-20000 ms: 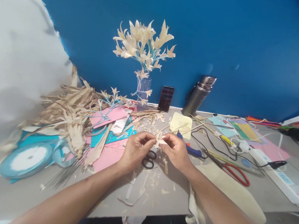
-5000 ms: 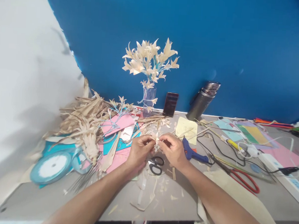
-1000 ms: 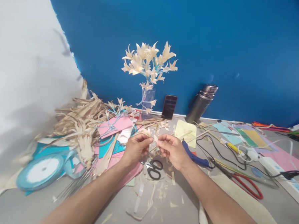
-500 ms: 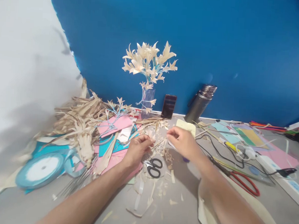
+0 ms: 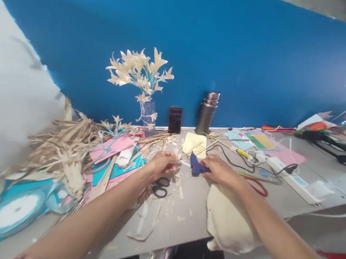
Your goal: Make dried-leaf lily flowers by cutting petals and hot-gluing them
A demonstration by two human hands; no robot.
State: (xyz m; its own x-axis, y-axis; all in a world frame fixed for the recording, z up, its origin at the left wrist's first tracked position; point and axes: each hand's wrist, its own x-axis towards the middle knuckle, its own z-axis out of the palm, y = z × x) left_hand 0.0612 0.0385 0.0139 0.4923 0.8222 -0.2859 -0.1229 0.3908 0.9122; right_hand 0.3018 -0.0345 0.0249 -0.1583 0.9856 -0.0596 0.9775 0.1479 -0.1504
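Observation:
My left hand (image 5: 164, 162) is closed, its fingertips pinching a small pale husk flower (image 5: 177, 154). Across a short gap, my right hand (image 5: 219, 169) has its fingers round the handle end of a blue glue gun (image 5: 197, 164), which lies low over the table with a white stick jutting from it towards the left hand. Black-handled scissors (image 5: 160, 187) rest just below my left hand, their blades partly hidden. Behind the glue gun is a yellow sheet (image 5: 195, 143). Husk scraps are scattered between and below the hands.
Dried husks (image 5: 65, 139) and a ribbon spool (image 5: 18, 210) crowd the left side. At the back stand a vase (image 5: 149, 112) of husk flowers, a phone (image 5: 175, 120) and a flask (image 5: 208, 114). Cables and a power strip (image 5: 295, 180) lie right; a cream cloth (image 5: 232, 221) covers the front edge.
My right hand has moved down onto the glue gun and now holds it. My left hand still pinches the flower. The view has turned to the right.

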